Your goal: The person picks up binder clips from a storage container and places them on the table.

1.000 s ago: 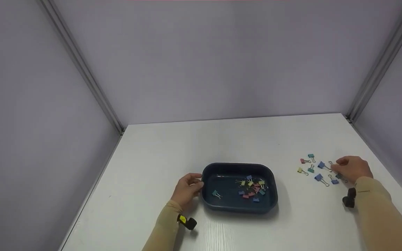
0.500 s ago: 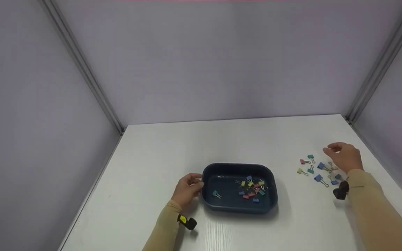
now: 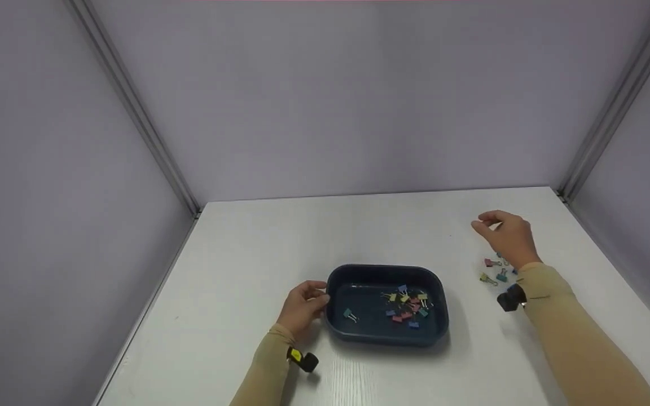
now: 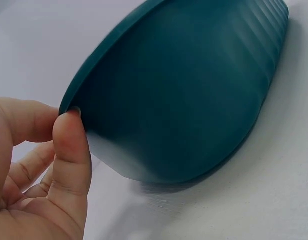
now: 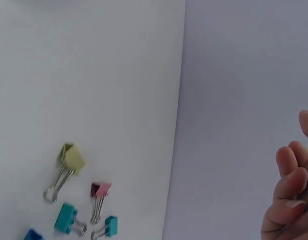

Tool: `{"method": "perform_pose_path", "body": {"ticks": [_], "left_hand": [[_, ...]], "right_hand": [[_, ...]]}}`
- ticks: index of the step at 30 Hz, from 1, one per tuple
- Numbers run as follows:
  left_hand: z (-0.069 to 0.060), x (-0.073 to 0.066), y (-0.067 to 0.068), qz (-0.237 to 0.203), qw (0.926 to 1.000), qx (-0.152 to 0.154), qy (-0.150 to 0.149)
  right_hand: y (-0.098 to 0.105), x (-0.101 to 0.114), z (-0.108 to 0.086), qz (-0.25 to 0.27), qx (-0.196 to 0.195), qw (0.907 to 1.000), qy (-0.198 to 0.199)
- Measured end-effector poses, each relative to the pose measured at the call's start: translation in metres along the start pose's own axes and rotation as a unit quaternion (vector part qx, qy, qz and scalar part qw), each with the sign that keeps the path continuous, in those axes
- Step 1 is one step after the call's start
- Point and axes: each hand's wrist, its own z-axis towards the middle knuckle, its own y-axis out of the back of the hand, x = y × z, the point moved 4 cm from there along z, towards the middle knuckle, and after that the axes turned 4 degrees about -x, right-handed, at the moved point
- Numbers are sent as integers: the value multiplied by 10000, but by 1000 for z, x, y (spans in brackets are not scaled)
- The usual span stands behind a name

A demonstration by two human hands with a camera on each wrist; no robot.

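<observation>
Pale walls (image 3: 325, 101) enclose the white table (image 3: 246, 254), where binder clips (image 5: 74, 160) lie near the right hand (image 3: 507, 234) and more sit inside the dark tray (image 3: 384, 339). The left hand (image 3: 301, 307) has its fingers pinched on the tray's rim; whether the right fingers hold anything, I cannot tell. The clips look light, smooth and stiffly sprung — best pinched by the coloured body.

From here I see the tray (image 3: 381, 338) on the desk (image 3: 257, 242), clips (image 3: 406, 316) in it (mostly rightward), loose clips (image 3: 502, 277) farther right.
</observation>
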Motion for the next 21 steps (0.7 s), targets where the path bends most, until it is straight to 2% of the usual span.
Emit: {"method": "perform_pose_path", "body": {"ticks": [9, 16, 21], "left_hand": [[3, -1, -1, -53, 9999, 58, -103], [1, -3, 0, -79, 10000, -26, -41], [2, -2, -1, -136, 9999, -34, -25]], "right_hand": [[-33, 52, 4, 454, 63, 9977, 495], [-63, 87, -2, 943, 181, 9918, 847], [-83, 109, -10, 1065, 364, 9872, 1126]]}}
